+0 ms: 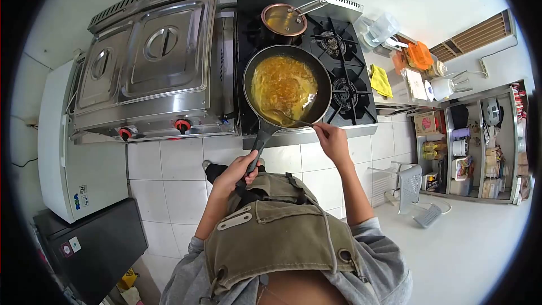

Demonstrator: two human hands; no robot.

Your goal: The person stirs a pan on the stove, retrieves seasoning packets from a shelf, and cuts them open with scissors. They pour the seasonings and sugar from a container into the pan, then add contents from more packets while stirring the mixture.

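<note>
A black frying pan (323,73) sits over the front left burner of the stove, its handle pointing toward me. Yellow-orange egg-like liquid (284,83) spreads across the pan's bottom, darker and browner near the middle. My left hand (238,170) is closed around the pan's handle. At the pan's near right rim, my right hand (332,141) pinches the end of a thin metal utensil (298,120), likely a fork or spoon. The far end of the utensil dips into the liquid, so its tip is hidden.
Behind the pan stands a copper-coloured pot (284,22) with a glass lid. Burner grates (345,91) lie to the right. A steel food warmer (158,56) adjoins on the left. A yellow cloth (381,81) rests on the right counter. A grey chair (409,186) stands at right.
</note>
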